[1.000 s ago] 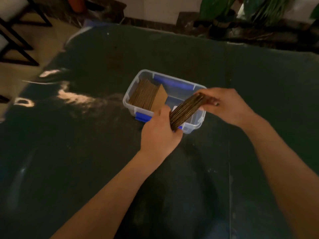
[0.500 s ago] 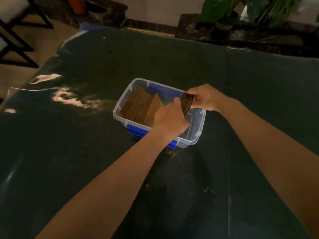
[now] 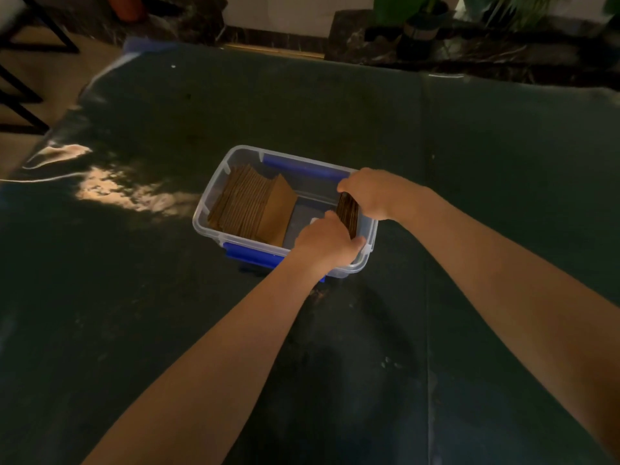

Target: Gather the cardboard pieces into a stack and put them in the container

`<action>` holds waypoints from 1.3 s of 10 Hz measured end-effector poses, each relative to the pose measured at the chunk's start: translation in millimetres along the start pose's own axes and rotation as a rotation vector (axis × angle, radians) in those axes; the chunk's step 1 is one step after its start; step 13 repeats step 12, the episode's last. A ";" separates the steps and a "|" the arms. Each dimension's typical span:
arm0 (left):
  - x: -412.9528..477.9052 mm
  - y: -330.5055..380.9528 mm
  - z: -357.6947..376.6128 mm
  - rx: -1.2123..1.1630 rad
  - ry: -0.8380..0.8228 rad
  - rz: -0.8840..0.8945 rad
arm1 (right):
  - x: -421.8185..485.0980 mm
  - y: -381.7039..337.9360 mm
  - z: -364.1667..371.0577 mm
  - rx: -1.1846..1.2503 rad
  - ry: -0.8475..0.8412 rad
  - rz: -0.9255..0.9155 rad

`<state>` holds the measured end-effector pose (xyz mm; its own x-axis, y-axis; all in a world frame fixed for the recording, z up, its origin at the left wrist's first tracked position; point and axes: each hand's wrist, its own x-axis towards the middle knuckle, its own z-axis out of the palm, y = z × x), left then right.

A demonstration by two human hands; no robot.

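Observation:
A clear plastic container [image 3: 214, 193] with blue latches stands in the middle of the dark table. A leaning row of cardboard pieces [image 3: 250, 206] fills its left half. A second stack of cardboard pieces [image 3: 348, 214] stands on edge inside the container's right end. My left hand [image 3: 327, 245] grips the stack's near end and my right hand [image 3: 372, 194] grips its far end. The lower part of this stack is hidden by my hands.
The dark green table [image 3: 167, 313] spreads all around the container. Its left edge [image 3: 60, 129] drops to a tan floor with black chair legs [image 3: 23, 105]. Potted plants [image 3: 422, 25] stand on a dark ledge beyond the far edge.
Both hands carried the cardboard stack from in front of the container's right end into its right end, turning it upright on edge and lowering it.

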<state>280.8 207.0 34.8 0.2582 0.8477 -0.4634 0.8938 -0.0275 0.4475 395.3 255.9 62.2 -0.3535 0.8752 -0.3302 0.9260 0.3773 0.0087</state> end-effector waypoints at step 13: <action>-16.9 -22.6 -63.9 0.199 0.277 0.247 | -68.4 -1.1 14.8 0.225 0.479 0.289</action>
